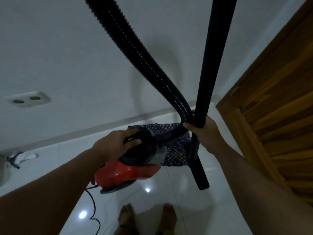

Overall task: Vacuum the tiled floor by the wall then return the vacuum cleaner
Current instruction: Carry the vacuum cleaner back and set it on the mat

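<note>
I hold a small red and black vacuum cleaner [133, 164] above the glossy white tiled floor [169, 197]. My left hand [116, 143] grips the black handle on top of its body. My right hand [201, 131] is closed around the black rigid tube [215, 56], which runs up out of the frame and ends low at an open mouth. A black ribbed hose [128, 43] curves from the vacuum's front up past my right hand. The black power cord [94, 207] trails down to the floor.
A white wall [67, 48] with a double socket [28, 99] is ahead, with a skirting strip at its foot. A wooden door [274, 116] stands at right. A purple checked mat [176, 146] lies by the wall. Cloth lies at far left [22, 158]. My bare feet [147, 216] are below.
</note>
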